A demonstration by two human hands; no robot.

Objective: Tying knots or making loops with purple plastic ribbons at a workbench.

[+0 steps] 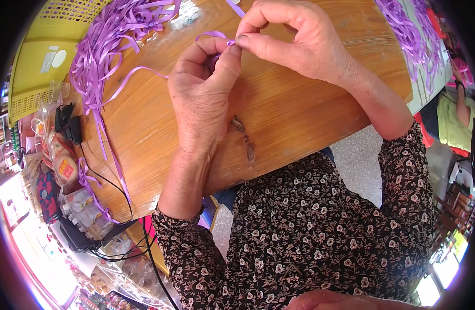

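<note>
My left hand is closed, its thumb and forefinger pinching a narrow purple ribbon. Part of the ribbon is tucked inside the curled fingers, and a loop of it rises behind them. My right hand meets the left at the fingertips, thumb and forefinger pressed together on the same small bit of ribbon. Whether there is a knot at that spot is too small to tell. Both hands are above the wooden table. A big heap of purple ribbons lies to the left of my left hand.
A yellow-green perforated basket stands at the far left. Below it are a black power adapter with its cord, and plastic bags. More purple ribbons hang over the table's right side. A person in a yellow-green top is beyond.
</note>
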